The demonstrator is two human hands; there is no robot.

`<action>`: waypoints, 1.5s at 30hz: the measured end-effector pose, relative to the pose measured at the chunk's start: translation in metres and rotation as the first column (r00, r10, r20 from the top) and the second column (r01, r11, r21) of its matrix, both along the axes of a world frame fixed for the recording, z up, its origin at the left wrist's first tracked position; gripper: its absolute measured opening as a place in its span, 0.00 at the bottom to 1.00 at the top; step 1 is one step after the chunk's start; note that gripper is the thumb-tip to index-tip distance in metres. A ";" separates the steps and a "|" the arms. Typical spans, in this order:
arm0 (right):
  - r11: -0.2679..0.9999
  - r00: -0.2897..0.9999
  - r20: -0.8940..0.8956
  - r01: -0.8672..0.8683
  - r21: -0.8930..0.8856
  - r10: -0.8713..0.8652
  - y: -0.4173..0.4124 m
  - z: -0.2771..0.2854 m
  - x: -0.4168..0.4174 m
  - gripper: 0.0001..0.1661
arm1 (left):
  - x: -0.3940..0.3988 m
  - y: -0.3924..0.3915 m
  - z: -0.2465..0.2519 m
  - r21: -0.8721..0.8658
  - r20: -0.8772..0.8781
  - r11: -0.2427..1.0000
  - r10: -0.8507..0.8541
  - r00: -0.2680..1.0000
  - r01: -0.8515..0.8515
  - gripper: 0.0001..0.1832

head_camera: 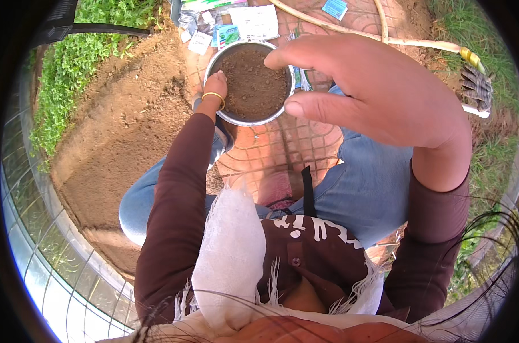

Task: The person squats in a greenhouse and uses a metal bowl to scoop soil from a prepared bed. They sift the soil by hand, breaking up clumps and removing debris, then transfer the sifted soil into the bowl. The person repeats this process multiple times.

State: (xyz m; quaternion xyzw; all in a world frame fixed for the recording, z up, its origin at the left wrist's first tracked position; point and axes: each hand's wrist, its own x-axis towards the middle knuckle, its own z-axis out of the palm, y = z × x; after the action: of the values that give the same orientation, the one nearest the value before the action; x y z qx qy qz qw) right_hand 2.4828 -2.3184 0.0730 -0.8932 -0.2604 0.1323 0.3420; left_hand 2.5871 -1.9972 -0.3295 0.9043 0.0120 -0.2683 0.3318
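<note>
A round metal basin (224, 118) filled with brown soil (253, 85) stands between my knees on brick-patterned paving. My left hand (216, 86), with a yellow bangle at the wrist, grips the basin's left rim. Raised near the camera, my right hand (371, 85) looks large; its thumb and fingers are apart with nothing seen between them. Its fingertips overlap the basin's right side in the picture, and I cannot tell whether they touch anything.
Seed packets (228, 35), a white paper sheet (255, 21) and a blue packet (334, 8) lie beyond the basin. A pale hose (328, 25) crosses the paving. Bare soil (126, 128) and leafy plants (66, 94) are at left. A striped glove (477, 88) lies at right.
</note>
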 end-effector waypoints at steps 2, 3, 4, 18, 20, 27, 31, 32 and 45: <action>0.999 0.999 0.039 -0.005 -0.036 0.007 0.000 0.003 -0.001 0.26 | 0.001 -0.003 -0.001 -0.353 -0.405 0.870 0.190 0.894 -0.345 0.16; 0.999 0.999 -0.030 0.008 -0.031 -0.009 -0.001 0.006 -0.001 0.27 | 0.001 -0.007 0.002 -0.422 -0.569 0.750 0.217 0.793 -0.508 0.15; 1.000 0.995 -0.102 0.014 -0.024 -0.016 -0.001 0.007 0.000 0.27 | -0.003 -0.010 0.011 -0.461 -0.647 0.650 0.219 0.730 -0.604 0.15; 0.999 0.965 -0.258 0.035 -0.011 -0.037 -0.017 0.000 0.000 0.28 | 0.016 -0.021 -0.003 -0.426 -0.663 0.791 0.058 0.746 -0.440 0.11; 0.999 0.957 -0.288 0.040 -0.008 -0.041 -0.021 -0.001 0.000 0.29 | 0.026 -0.028 -0.016 -0.428 -0.536 0.873 -0.037 0.844 -0.233 0.12; 0.998 0.969 -0.243 0.061 0.029 -0.052 -0.027 -0.007 0.000 0.29 | 0.008 -0.076 -0.009 0.074 -0.047 0.962 -0.258 0.965 0.261 0.13; 0.997 0.970 -0.238 0.065 0.037 -0.055 -0.028 -0.007 -0.003 0.29 | 0.000 -0.087 0.004 0.245 -0.066 0.926 -0.281 0.958 0.288 0.13; 0.997 0.971 -0.232 0.067 0.036 -0.057 -0.028 -0.007 -0.004 0.30 | 0.000 -0.087 0.006 0.216 -0.074 0.941 -0.251 0.965 0.261 0.13; 0.996 0.995 -0.053 0.087 0.005 -0.087 -0.020 -0.003 -0.007 0.25 | -0.058 -0.043 0.027 -0.553 -0.832 0.104 -0.025 0.554 -0.827 0.10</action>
State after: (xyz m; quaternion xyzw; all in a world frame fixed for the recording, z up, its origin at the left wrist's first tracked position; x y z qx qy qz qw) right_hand 2.4756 -2.3382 0.0702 -0.8986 -0.2126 0.1396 0.3574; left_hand 2.5294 -2.0403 -0.3028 0.2916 0.2458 -0.4033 0.8318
